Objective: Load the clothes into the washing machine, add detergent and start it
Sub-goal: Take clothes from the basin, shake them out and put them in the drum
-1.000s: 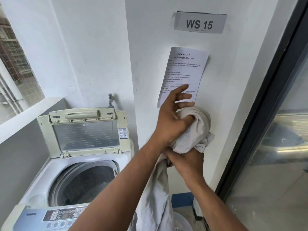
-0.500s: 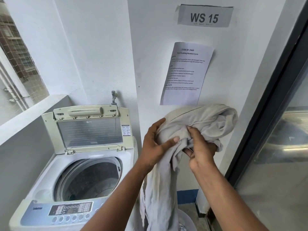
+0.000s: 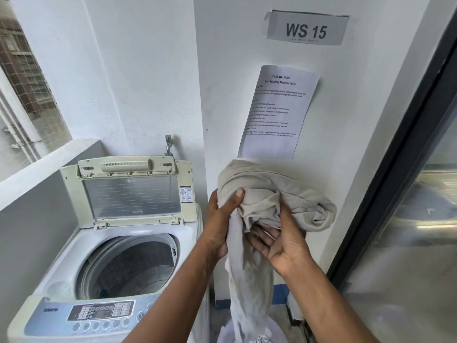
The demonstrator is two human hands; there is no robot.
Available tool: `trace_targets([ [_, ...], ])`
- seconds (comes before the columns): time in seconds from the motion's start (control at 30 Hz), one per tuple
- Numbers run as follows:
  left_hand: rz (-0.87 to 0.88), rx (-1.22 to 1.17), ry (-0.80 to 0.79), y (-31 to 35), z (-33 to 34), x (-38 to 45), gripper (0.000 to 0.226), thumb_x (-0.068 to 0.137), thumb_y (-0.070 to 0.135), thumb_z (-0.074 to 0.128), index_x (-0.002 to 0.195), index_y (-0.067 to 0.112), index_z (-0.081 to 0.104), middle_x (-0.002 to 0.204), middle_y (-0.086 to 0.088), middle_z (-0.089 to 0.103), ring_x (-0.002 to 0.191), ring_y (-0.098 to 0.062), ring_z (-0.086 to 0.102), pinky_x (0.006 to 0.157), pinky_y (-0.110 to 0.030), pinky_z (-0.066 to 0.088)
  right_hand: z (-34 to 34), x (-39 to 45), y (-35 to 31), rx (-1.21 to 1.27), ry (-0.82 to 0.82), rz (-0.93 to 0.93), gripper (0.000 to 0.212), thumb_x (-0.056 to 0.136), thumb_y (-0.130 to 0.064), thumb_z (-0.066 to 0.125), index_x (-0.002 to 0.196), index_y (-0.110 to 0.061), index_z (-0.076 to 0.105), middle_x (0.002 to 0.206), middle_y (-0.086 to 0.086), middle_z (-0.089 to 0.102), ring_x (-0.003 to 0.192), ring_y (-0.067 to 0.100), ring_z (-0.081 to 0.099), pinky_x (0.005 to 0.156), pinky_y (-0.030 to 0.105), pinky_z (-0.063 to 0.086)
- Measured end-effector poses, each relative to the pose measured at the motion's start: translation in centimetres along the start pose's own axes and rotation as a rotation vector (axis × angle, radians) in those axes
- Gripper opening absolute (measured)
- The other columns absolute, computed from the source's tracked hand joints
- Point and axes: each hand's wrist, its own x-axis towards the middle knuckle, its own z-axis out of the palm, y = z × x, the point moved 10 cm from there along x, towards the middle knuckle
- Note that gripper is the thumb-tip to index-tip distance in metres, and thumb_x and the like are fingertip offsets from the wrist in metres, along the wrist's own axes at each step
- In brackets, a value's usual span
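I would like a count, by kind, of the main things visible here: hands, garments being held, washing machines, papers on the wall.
Hands: 2, left hand and right hand, both on the garment
Beige garment: 1
Washing machine, lid open: 1
Papers on the wall: 2, WS 15 sign and instruction sheet
Total: 6

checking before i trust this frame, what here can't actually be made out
All in the head view:
- Drum: its near bottom is cut off by the rim; a dark bit shows low down, too small to identify.
- Control panel: button labels blurred.
- Instruction sheet: small print mostly unreadable.
- Beige garment: bunched between left hand and right hand, type unclear; its lower end leaves the bottom edge.
- Detergent: none in view.
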Motion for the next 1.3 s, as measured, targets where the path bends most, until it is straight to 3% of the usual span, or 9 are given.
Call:
trace_targets([
  [0.17, 0.092, -0.001, 0.082, 1.6, -0.8, 0.7, 0.076, 0.066, 0.024, 0.092, 0.134, 0.007, 0.062, 0.127, -0.020, 0.072, 0.123, -0.041, 0.067, 0.109, -0.062, 0.050, -3.1, 0.0, -0.4, -0.317, 0.115, 0.053, 0.084, 0.064, -0.072, 0.081, 0.121, -0.011, 0.070, 0.095, 0.008, 0.068, 0.070, 0.022, 0.065, 0.055, 0.038, 0.061],
  [0.3, 0.123, 0.029, 0.079, 2.1, -0.3, 1.0, 0.089, 0.057, 0.028, 0.094, 0.136, 0.011, 0.057, 0.126, -0.015, 0.074, 0.117, -0.033, 0.072, 0.104, -0.054, 0.056, -4.9, -0.4, -1.1, -0.434, 0.250, -0.035, 0.123, 0.033, -0.088, 0.082, 0.134, -0.023, 0.053, 0.133, 0.002, 0.052, 0.106, 0.025, 0.060, 0.065, 0.042, 0.058],
  [0.43, 0.192, 0.074, 0.123, 4.1, -0.6, 1.4, 0.083, 0.063, 0.023, 0.095, 0.136, 0.018, 0.056, 0.127, -0.012, 0.073, 0.107, -0.021, 0.076, 0.085, -0.036, 0.062, -4.9, -1.0, -0.8, -0.496, 0.211, 0.015, 0.134, 0.029, -0.093, 0.076, 0.140, -0.024, 0.048, 0.139, 0.009, 0.051, 0.112, 0.029, 0.058, 0.087, 0.050, 0.057],
  [0.57, 0.288, 0.217, 0.136, 6.6, -0.1, 1.5, 0.078, 0.064, 0.027, 0.093, 0.132, 0.030, 0.055, 0.124, -0.005, 0.073, 0.106, -0.016, 0.076, 0.091, -0.038, 0.062, -6.6, -2.1, -5.9, -0.710, 0.470, -0.469, 0.150, 0.034, -0.096, 0.074, 0.147, -0.007, 0.032, 0.146, 0.012, 0.037, 0.125, 0.030, 0.050, 0.101, 0.047, 0.051],
  [0.67, 0.330, 0.317, 0.113, 7.5, 0.7, 1.5, 0.082, 0.061, 0.033, 0.094, 0.133, 0.032, 0.055, 0.122, -0.005, 0.073, 0.108, -0.018, 0.075, 0.098, -0.044, 0.061, -1.5, -4.0, -8.7, -1.031, 0.268, -0.913, 0.152, 0.036, -0.100, 0.070, 0.154, -0.015, 0.026, 0.153, 0.006, 0.037, 0.143, 0.028, 0.039, 0.115, 0.051, 0.038],
  [0.77, 0.358, 0.391, 0.069, 8.1, 2.2, 1.6, 0.075, 0.065, 0.027, 0.092, 0.132, 0.033, 0.058, 0.119, -0.004, 0.074, 0.107, -0.016, 0.075, 0.097, -0.043, 0.061, 3.1, -4.1, -7.9, -1.325, 0.067, -1.057, 0.160, 0.038, -0.098, 0.073, 0.163, -0.021, 0.010, 0.163, 0.004, 0.031, 0.149, 0.024, 0.033, 0.119, 0.049, 0.032],
  [0.87, 0.416, 0.484, 0.021, 8.7, 4.0, 1.2, 0.077, 0.066, 0.028, 0.092, 0.135, 0.030, 0.057, 0.120, -0.003, 0.073, 0.106, -0.011, 0.074, 0.095, -0.035, 0.061, 5.1, -4.1, -6.9, -1.372, 0.073, -1.096, 0.166, 0.038, -0.099, 0.071, 0.165, -0.020, 0.001, 0.165, 0.009, 0.028, 0.149, 0.028, 0.033, 0.118, 0.049, 0.039],
  [1.07, 0.454, 0.606, -0.200, 9.2, 6.9, 0.0, 0.077, 0.076, 0.030, 0.092, 0.143, 0.028, 0.055, 0.136, 0.003, 0.067, 0.125, -0.014, 0.066, 0.107, -0.044, 0.055, 3.3, -3.9, -8.1, -1.146, 0.254, -1.105, 0.123, 0.061, -0.046, 0.091, 0.160, -0.025, 0.022, 0.144, 0.004, 0.057, 0.122, 0.029, 0.062, 0.089, 0.041, 0.056],
  [1.3, 0.378, 0.566, -0.216, 6.5, 4.5, -0.4, 0.080, 0.078, 0.033, 0.086, 0.148, 0.019, 0.051, 0.147, -0.002, 0.060, 0.141, -0.014, 0.054, 0.122, -0.048, 0.040, -1.1, -0.7, -8.9, -0.615, 0.356, -0.871, 0.032, 0.080, -0.023, 0.084, 0.106, -0.021, 0.067, 0.100, -0.003, 0.076, 0.090, 0.019, 0.072, 0.086, 0.044, 0.061],
])
